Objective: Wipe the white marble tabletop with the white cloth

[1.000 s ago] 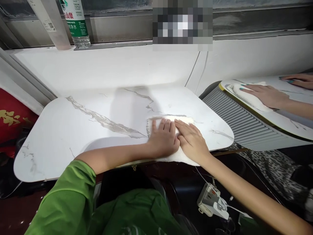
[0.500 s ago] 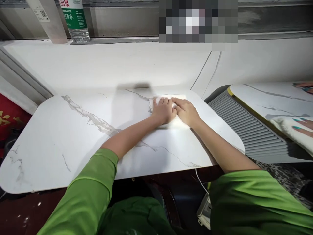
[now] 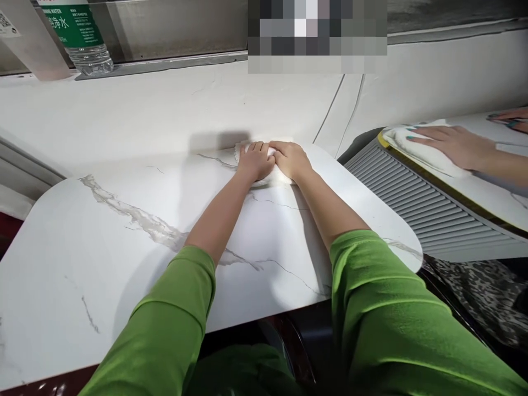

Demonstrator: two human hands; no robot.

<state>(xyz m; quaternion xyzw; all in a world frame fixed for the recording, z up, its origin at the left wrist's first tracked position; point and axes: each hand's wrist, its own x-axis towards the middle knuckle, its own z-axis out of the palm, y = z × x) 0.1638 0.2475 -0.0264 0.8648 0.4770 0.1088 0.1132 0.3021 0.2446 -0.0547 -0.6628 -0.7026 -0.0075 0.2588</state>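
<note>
A white cloth (image 3: 282,177) lies at the back edge of the white marbled table (image 3: 136,286), beside the wall. My left hand (image 3: 256,160) presses down on its left part, with the fingers close together and pointing at the wall. My right hand (image 3: 291,159) rests on the cloth just to the right, its fingertips touching my left hand. The cloth shows past both hands, and the part beneath the palms is hidden.
A water bottle (image 3: 84,41) and a frosted bottle (image 3: 41,47) stand on the ledge. At right, another person's hand (image 3: 457,144) lies on a white cloth (image 3: 429,151) on a second table with a ribbed side (image 3: 424,203). Two cables run down the wall.
Both my hands have moved forward with the cloth to the table's back edge, and my arms are straighter. The other person's hand and cloth have shifted left to their table's edge.
</note>
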